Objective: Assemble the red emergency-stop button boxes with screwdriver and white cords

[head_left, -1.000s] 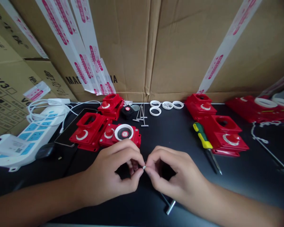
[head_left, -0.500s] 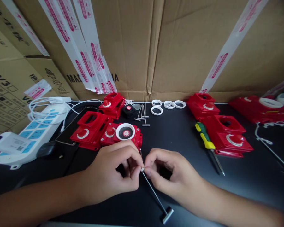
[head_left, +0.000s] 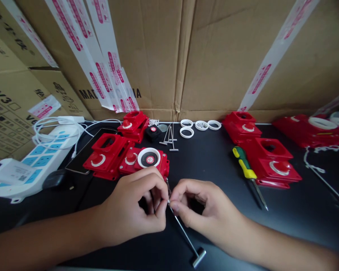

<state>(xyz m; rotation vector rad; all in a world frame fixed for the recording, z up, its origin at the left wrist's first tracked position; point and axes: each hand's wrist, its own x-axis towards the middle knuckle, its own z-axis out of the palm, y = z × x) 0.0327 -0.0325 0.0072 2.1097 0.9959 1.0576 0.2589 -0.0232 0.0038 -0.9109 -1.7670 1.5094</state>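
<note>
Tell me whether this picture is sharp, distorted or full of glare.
Head view: the left hand and right hand, pinching the T-shaped pin, look sharp; the cardboard wall bows from wide-angle distortion; the black table has only a soft sheen.

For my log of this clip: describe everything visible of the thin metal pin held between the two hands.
The metal pin is a thin, straight, silvery rod ending in a short crossbar, so it is T-shaped. It slants from the fingertips down toward the camera, crossbar lowest, over the black table. Its upper end is pinched where the left hand and right hand meet, and the tip is hidden. Whether the crossbar touches the table is unclear.
</note>
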